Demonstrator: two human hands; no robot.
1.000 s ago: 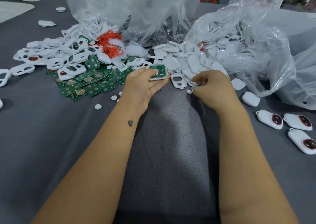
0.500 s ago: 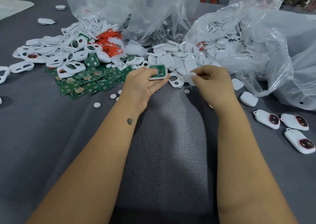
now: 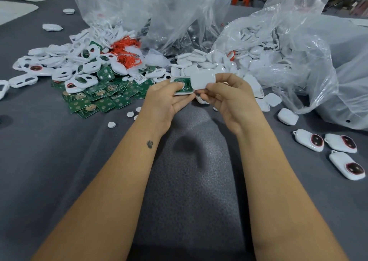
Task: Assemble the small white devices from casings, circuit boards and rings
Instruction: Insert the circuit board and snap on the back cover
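Fingers (image 3: 180,85) of the left hand (image 3: 165,101) gripping a board-filled casing (image 3: 182,86); right hand (image 3: 233,99) pinching a cover (image 3: 203,79) at centre frame; misaligned pressing risks a crooked snap.

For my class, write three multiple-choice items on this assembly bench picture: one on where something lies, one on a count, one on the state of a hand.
1. Where does the heap of square green circuit boards lie?
A. left of the hands
B. inside the right-hand bag
C. on the person's lap

2. How many finished white devices with dark red oval windows lie at the right on the grey table?
A. one
B. three
C. six

3. What is the right hand doing?
A. lying flat on the table
B. hanging idle
C. pinching a plain white casing cover

Answers:
1. A, the boards spread beside the left hand, beneath white open-frame casings.
2. B, three lie together near the right forearm.
3. C, its fingers hold the cover next to the board-filled white casing half in the left hand.
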